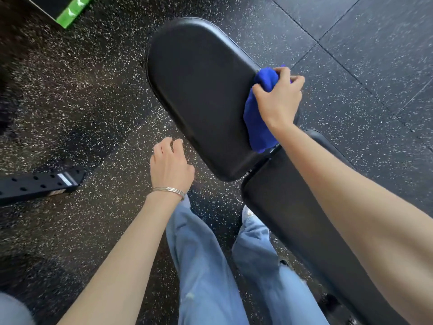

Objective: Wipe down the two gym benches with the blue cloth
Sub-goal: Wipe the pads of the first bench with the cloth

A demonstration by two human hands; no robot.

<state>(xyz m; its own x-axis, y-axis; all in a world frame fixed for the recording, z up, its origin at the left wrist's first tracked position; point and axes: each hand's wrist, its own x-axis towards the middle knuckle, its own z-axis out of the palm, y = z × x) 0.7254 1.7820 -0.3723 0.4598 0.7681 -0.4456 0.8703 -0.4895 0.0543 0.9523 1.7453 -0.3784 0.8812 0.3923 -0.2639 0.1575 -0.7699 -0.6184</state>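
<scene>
A black padded gym bench fills the middle of the head view, with one long pad (199,90) stretching away and a second pad (288,207) nearer me on the right. My right hand (278,99) grips the bunched blue cloth (256,123) and presses it against the right edge of the far pad. My left hand (171,165) hovers over the floor beside the pad's near left corner, fingers apart and holding nothing. Only one bench is in sight.
Speckled black rubber flooring (93,102) surrounds the bench. A black steel beam with holes (39,184) lies on the floor at the left. A green and black object (70,10) sits at the top left. My legs in light blue jeans (206,266) stand beside the near pad.
</scene>
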